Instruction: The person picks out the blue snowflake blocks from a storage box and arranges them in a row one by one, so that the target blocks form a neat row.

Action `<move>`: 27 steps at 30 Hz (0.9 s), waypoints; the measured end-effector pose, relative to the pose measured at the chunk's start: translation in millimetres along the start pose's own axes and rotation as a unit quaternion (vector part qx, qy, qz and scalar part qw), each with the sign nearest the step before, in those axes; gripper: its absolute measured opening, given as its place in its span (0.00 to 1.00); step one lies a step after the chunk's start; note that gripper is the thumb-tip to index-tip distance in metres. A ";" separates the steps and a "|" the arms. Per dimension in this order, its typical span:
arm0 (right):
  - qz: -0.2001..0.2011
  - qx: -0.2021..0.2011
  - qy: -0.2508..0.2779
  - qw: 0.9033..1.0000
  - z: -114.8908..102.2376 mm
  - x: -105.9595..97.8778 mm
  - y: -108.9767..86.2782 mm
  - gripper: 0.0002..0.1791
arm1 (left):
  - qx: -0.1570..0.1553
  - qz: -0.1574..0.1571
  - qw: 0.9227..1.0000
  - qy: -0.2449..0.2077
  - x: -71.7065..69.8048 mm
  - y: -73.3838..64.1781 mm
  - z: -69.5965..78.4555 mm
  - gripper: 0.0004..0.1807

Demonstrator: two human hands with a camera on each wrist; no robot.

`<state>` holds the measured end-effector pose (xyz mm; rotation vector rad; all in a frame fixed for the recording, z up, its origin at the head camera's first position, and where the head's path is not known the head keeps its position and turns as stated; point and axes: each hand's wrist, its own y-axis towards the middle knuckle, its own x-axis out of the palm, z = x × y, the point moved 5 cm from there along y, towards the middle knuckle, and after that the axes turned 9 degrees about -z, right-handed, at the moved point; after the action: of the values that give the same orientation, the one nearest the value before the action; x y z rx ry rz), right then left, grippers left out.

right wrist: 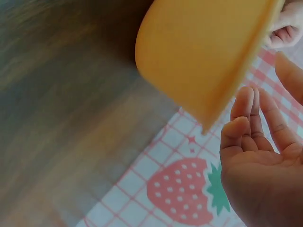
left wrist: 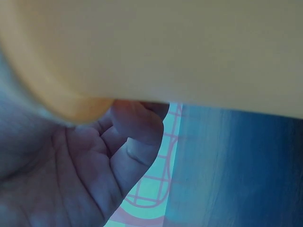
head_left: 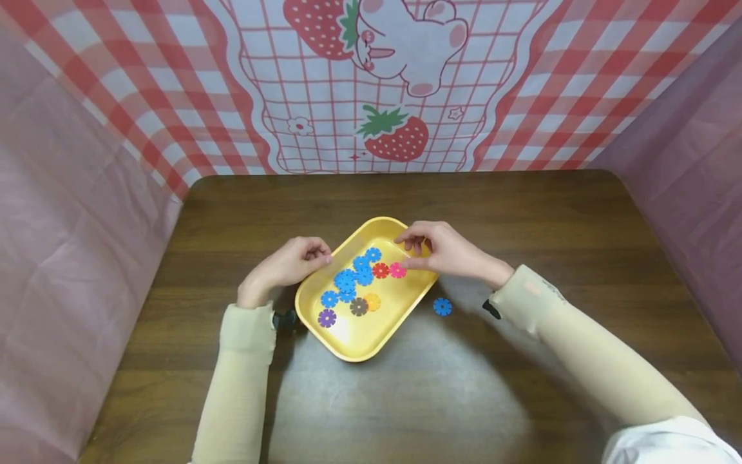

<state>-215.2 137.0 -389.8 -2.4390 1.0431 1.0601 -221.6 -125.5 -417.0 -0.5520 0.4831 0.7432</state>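
Note:
A yellow tray (head_left: 400, 309) stands slantwise on the table, holding several flat notched discs. My left hand (head_left: 292, 261) is at its left rim, fingers curled and thumb close to them, pinching the edge; in the left wrist view the tray wall hides the fingertips. Over the tray's right end is my right hand (head_left: 443, 248), thumb and fingers apart with nothing between them. Its thumb tip comes right beside a pink disc (head_left: 397, 270). A red disc (head_left: 380, 270), blue discs (head_left: 344, 280), a purple disc (head_left: 327, 318), a brown disc (head_left: 359, 306) and an orange disc (head_left: 373, 301) lie inside.
One loose blue disc (head_left: 442, 307) lies on the brown wooden table (head_left: 522, 212), right of the tray. A red-checked strawberry cloth (head_left: 371, 142) hangs behind the table's far edge. Pink curtains (head_left: 75, 225) flank both sides.

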 end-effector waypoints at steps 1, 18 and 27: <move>-0.005 -0.002 0.005 1.000 1.3 3.5 4.2 0.22 | -0.002 0.000 1.000 -0.001 0.0 0.3 -0.6 0.09; -0.083 -0.018 -0.009 0.996 3.9 52.7 45.6 0.20 | 0.004 0.002 1.000 0.002 0.4 2.5 -4.5 0.09; -0.120 0.011 -0.046 0.992 4.8 67.2 53.2 0.19 | 0.011 0.000 1.000 -0.003 0.3 3.5 -5.0 0.09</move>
<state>-224.2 68.2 -440.4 -2.3984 0.7066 1.0624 -225.0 -126.3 -422.0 -0.5288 0.4844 0.7379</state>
